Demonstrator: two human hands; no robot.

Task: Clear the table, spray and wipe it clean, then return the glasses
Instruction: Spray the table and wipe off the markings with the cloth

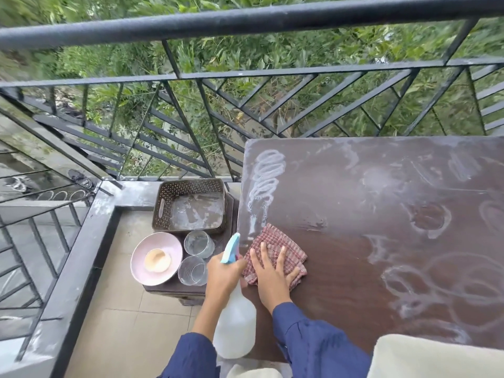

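The dark brown table (368, 255) is streaked with white dusty swirls and rings. My right hand (270, 274) lies flat, fingers spread, on a red checked cloth (275, 238) near the table's left edge. My left hand (222, 274) grips the neck of a white spray bottle (236, 328) with a blue trigger, held beside the table's left edge. Two clear glasses (198, 243) (192, 270) stand on a low dark stool left of the table, next to a pink bowl (156, 257) with orange powder in it.
A brown perforated basket (163, 208) sits behind the glasses on the stool. A black metal railing (245, 75) runs along the balcony's far side and left. A cream cushion (436, 356) shows at the lower right. Beige floor tiles (122, 309) lie at the left.
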